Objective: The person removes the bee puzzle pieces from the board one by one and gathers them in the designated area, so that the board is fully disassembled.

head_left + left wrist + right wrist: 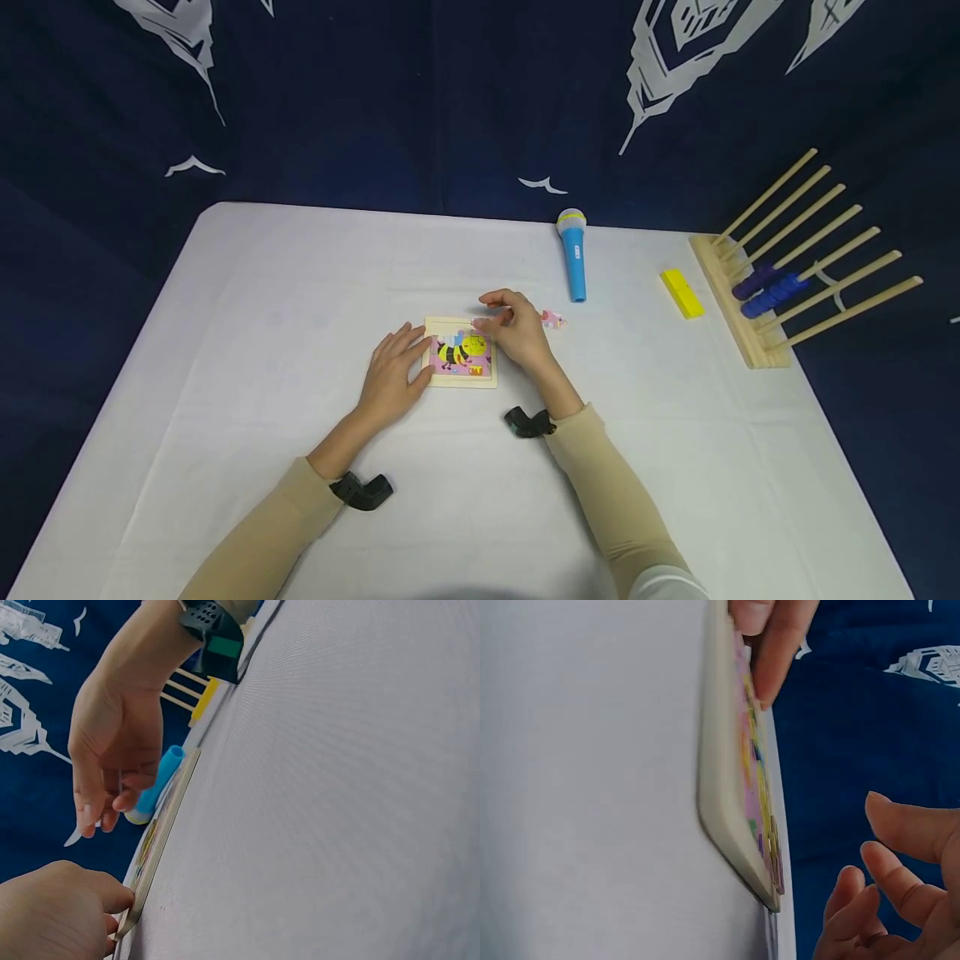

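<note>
A small wooden jigsaw puzzle [461, 353] with a yellow-and-black bee lies on the white table. My left hand [392, 375] rests at its left side, fingertips over the frame and thumb by its lower left edge. Above the upper right corner hovers my right hand [517, 329], its thumb and fingers apart with nothing between them in the right wrist view. In that view a puzzle piece [780, 859] stands slightly proud at the board's near end. A loose pink puzzle piece [553, 319] lies just right of the right hand.
Toward the back edge lies a blue toy microphone [575, 262]. A yellow block [682, 293] sits farther right, beside a wooden peg rack [738, 308] carrying blue rings [774, 296] and purple rings. Behind the table hangs a dark blue patterned cloth [360, 108].
</note>
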`<state>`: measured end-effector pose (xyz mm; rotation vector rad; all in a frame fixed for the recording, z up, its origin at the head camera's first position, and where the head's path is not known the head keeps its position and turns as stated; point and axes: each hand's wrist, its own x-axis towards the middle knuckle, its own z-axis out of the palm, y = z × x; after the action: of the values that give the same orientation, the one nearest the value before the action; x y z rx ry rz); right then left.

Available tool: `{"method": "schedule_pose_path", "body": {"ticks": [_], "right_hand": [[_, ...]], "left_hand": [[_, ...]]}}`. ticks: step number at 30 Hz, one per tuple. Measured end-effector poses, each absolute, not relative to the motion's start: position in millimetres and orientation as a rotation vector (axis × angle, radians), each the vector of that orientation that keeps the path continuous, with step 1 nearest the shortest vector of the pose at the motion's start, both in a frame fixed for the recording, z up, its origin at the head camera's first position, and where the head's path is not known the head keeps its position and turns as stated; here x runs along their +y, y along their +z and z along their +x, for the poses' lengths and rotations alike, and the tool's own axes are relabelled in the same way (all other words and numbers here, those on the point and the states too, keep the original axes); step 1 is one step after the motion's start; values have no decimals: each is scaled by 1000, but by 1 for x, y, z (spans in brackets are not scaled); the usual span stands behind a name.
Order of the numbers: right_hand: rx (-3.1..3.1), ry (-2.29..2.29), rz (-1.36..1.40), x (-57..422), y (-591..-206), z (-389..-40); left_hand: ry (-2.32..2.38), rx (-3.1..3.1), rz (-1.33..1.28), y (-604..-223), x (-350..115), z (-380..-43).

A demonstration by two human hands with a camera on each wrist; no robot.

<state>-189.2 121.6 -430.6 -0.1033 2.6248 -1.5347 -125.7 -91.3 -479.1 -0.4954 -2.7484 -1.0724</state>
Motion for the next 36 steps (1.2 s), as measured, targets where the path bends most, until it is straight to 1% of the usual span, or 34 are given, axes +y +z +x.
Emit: {"method": "schedule_pose_path", "body": {"ticks": [6,13,36], "right_hand": [[2629,-1545,-96,123,-442,-189],[2656,-1550,-157,122,-450,-189],[2783,-1378,-239,122,-458,-188]], "left_hand": [[-1065,-2744,-497,-479,-91,-125],[-1066,-2742,-494,-480,-92,-125],[-1072,-2771,-489,-481,-91,-126]]}}
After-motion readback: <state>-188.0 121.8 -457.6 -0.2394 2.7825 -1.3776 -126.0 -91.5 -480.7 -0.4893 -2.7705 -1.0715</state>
